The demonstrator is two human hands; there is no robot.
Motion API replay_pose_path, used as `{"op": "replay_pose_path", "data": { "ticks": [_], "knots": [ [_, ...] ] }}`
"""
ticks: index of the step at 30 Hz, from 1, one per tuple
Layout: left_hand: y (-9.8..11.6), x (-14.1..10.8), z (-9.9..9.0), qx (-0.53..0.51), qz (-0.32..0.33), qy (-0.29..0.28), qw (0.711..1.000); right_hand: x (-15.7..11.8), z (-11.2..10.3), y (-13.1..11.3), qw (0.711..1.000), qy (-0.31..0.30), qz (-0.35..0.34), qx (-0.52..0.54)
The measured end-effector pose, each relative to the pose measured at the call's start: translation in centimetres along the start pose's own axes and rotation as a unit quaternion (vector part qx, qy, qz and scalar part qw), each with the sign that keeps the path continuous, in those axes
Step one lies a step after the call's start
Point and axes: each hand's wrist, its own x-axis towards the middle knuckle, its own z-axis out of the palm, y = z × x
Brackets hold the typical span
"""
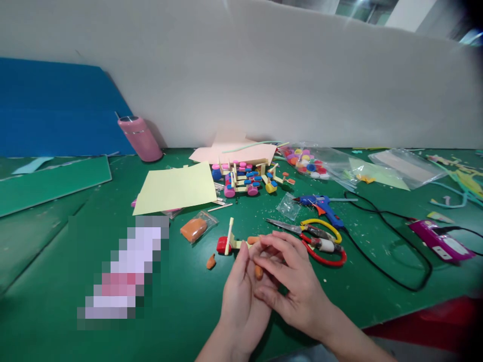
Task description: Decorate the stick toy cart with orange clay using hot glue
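Observation:
My left hand [245, 301] is turned palm up and cupped, with a small roll of orange modelling clay [258, 272] resting against it. Over it, the bent fingers of my right hand [292, 281] press on the same clay. Just beyond my fingertips lies a small toy figure with a red base [224, 245], a pale upright stick [229, 234] and an orange piece [253, 240], partly hidden by my hands. A loose bit of orange clay [211, 261] lies to the left. Behind it is a plastic packet of orange clay [194, 230].
Scissors [324, 244] and a blue glue gun [320, 203] lie to the right, its black cable [388, 281] looping towards a purple power strip [439, 240]. Several assembled toys [241, 186] stand behind, near a yellow sheet [177, 188]. A pink tumbler [141, 139] is back left.

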Motion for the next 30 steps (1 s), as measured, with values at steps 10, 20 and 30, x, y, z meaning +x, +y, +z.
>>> {"op": "replay_pose_path", "data": {
  "ticks": [10, 20, 30],
  "knots": [
    [0.3, -1.2, -2.4, 0.273, 0.038, -0.037, 0.961, 0.4, -2.0, 0.2, 0.999, -0.003, -0.032, -0.017],
    [0.8, -1.8, -1.5, 0.25, -0.011, -0.024, 0.968, 0.2, -1.2, 0.3, 0.996, -0.009, 0.007, 0.094],
    [0.6, -2.0, -2.0, 0.22, 0.002, -0.038, 0.975, 0.3, -1.0, 0.2, 0.992, 0.012, 0.009, 0.125]
  ]
}}
